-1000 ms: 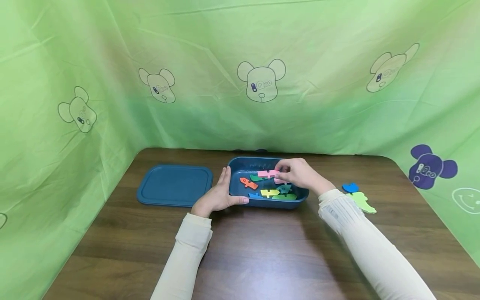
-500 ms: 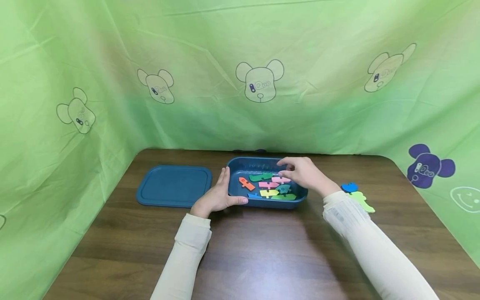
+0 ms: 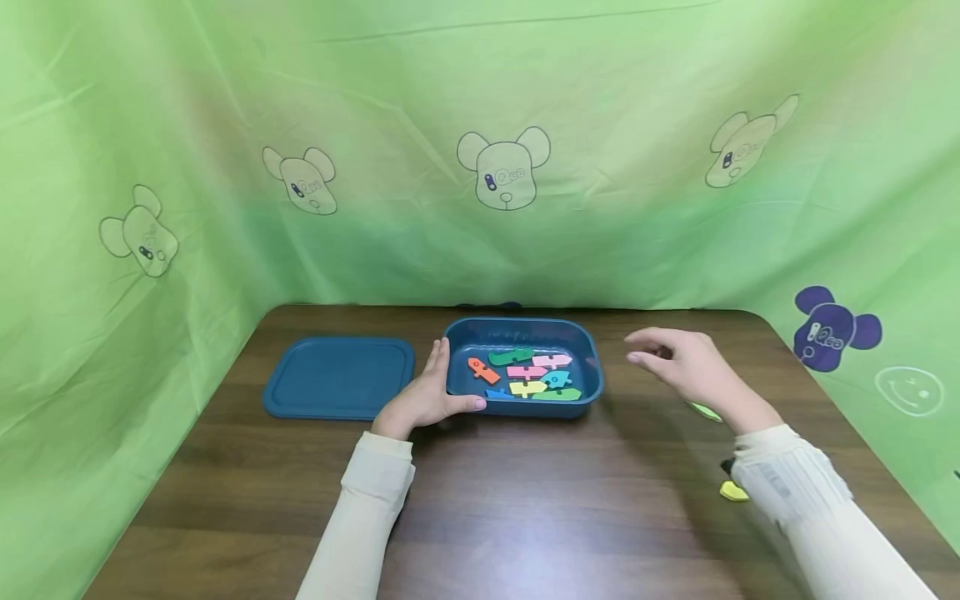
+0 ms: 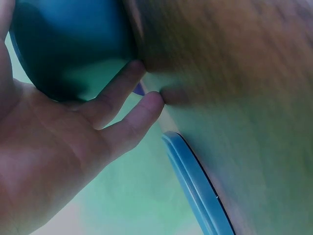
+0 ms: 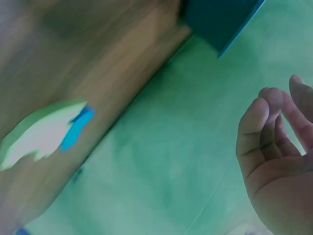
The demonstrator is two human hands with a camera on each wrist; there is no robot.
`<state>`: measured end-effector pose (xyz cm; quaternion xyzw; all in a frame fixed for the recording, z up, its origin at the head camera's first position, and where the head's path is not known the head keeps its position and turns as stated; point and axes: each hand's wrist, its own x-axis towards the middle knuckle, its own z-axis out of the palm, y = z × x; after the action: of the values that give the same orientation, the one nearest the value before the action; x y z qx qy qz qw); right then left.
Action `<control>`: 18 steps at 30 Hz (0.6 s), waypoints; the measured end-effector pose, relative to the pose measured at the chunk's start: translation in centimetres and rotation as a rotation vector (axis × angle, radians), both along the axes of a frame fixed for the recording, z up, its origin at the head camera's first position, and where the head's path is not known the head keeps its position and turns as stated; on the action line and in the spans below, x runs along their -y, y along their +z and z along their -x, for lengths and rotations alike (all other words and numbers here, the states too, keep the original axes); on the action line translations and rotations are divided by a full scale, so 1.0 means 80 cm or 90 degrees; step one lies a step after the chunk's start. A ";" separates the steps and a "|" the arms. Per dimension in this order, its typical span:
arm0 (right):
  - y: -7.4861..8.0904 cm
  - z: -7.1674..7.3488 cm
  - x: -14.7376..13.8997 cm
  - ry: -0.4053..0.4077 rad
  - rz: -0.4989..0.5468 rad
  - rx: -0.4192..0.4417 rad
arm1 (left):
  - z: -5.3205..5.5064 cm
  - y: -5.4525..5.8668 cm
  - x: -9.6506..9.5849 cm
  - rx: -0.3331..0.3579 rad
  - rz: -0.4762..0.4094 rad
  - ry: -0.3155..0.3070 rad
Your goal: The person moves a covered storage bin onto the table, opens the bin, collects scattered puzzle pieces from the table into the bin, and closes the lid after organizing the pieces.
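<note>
A dark blue plastic box (image 3: 540,409) holds several flat foam pieces, among them an orange one (image 3: 483,371), a dark green one (image 3: 510,357), a pink one (image 3: 527,372), a yellow one (image 3: 527,388) and a teal one (image 3: 557,380). My left hand (image 3: 422,398) rests against the box's left side, fingers extended along the wall and thumb at the front rim. Out to the right of the box, my right hand (image 3: 693,371) hovers over the table, fingers loosely bent and holding nothing. In the right wrist view its thumb and fingertips are apart.
The box's blue lid (image 3: 337,379) lies flat to the left. Beyond the right hand are a light green piece (image 5: 44,129) and a blue piece (image 5: 78,127). A yellow piece (image 3: 734,492) shows beside the right sleeve. Green printed cloth (image 3: 405,250) hangs behind the table.
My right hand let go of the pink piece inside the box, then lifted out and moved right. The left hand stays at the box. The head view has shifted slightly right.
</note>
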<state>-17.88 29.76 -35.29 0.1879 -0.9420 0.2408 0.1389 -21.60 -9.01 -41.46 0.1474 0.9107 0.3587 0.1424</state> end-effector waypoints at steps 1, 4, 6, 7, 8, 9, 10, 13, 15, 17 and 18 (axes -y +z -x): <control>-0.001 -0.007 -0.009 -0.007 -0.006 -0.006 | 0.000 0.000 0.000 -0.001 0.001 -0.002; -0.004 -0.026 -0.034 -0.027 -0.014 -0.015 | -0.001 -0.002 0.000 -0.005 0.002 -0.004; -0.008 -0.036 -0.048 -0.037 -0.014 -0.012 | -0.001 -0.002 0.001 -0.006 0.003 -0.004; -0.010 -0.041 -0.054 -0.043 -0.013 -0.011 | -0.002 -0.002 0.001 -0.007 0.003 -0.003; -0.013 -0.047 -0.061 -0.048 -0.014 -0.011 | -0.002 -0.003 0.002 -0.007 0.003 -0.002; -0.015 -0.052 -0.067 -0.052 -0.016 -0.013 | -0.002 -0.003 0.002 -0.006 0.003 -0.002; -0.017 -0.058 -0.073 -0.057 -0.019 -0.012 | -0.002 -0.003 0.002 -0.006 0.002 -0.003; -0.027 -0.074 -0.094 -0.062 -0.039 -0.003 | -0.002 -0.003 0.001 -0.007 0.001 -0.004; -0.036 -0.087 -0.106 -0.066 -0.054 0.015 | -0.002 -0.003 0.001 -0.009 0.000 -0.005; -0.047 -0.101 -0.118 -0.068 -0.068 0.036 | -0.001 -0.002 -0.001 -0.009 0.001 -0.007; -0.053 -0.108 -0.123 -0.069 -0.073 0.048 | -0.001 -0.002 -0.001 -0.010 0.002 -0.008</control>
<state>-9.21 39.64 -39.49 0.1352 -0.9675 0.1857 0.1054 -21.50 -8.91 -41.59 0.1556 0.9114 0.3551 0.1379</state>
